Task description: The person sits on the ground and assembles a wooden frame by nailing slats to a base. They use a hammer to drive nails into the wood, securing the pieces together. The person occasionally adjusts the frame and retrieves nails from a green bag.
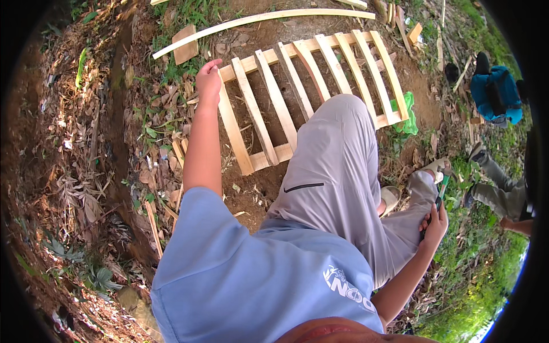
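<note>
A slatted wooden frame lies on the ground in front of me, with several pale slats crossing two long rails. My left hand is at its far left corner, next to the end of the far rail. The fingers there look pinched together; whatever is between them is too small to make out. Low on the right, beside my bent leg, my right hand is closed around a tool with a green and dark handle. The tool's working end is hidden. My raised knee covers part of the near rail.
Beyond the frame lie a long thin wooden strip and a flat board piece. A green plastic bag touches the frame's right end. Wood offcuts lie at the far right. A blue backpack and another person's legs are rightward.
</note>
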`<action>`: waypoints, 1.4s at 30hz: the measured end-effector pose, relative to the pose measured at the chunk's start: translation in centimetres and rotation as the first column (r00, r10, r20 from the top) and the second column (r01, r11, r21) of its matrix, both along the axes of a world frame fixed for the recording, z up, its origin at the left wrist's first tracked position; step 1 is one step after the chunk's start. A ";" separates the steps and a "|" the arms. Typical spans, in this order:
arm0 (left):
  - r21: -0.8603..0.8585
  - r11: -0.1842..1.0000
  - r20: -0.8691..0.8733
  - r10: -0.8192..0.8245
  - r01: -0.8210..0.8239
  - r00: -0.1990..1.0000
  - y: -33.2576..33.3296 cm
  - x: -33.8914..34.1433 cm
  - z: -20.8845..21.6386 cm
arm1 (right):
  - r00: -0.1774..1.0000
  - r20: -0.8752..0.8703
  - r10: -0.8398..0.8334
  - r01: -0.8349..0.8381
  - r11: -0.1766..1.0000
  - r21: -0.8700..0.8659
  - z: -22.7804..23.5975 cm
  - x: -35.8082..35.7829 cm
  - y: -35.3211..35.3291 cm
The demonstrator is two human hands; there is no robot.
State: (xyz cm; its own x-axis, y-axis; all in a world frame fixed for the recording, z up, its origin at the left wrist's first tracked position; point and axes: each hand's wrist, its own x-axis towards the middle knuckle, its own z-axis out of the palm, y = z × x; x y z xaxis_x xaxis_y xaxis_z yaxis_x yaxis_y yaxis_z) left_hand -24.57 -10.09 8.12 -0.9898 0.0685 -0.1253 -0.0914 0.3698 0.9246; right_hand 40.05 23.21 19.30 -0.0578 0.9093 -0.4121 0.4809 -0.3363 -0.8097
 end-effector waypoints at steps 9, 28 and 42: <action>0.172 0.985 -0.057 -0.019 0.029 0.998 1.7 -0.3 -3.1 | 0.996 0.089 0.013 -0.014 1.000 0.005 -0.6 0.3 0.5; 0.210 0.977 -0.388 0.106 -0.024 0.916 2.6 -4.2 -8.7 | 0.966 0.230 0.116 -0.115 0.993 -0.020 -1.9 -0.8 2.0; 0.055 0.997 -0.424 -0.028 0.056 0.905 1.4 -4.3 -8.8 | 0.949 0.270 0.163 -0.143 0.986 -0.090 -2.1 -2.0 1.4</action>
State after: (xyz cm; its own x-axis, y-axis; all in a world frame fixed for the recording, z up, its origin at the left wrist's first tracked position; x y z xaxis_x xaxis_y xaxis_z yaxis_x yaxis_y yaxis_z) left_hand -28.86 -8.74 -0.65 -0.9449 0.1049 0.3100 0.3273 0.3034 0.8949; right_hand 38.04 24.63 17.25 -0.0694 0.8676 -0.4925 0.7322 -0.2910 -0.6158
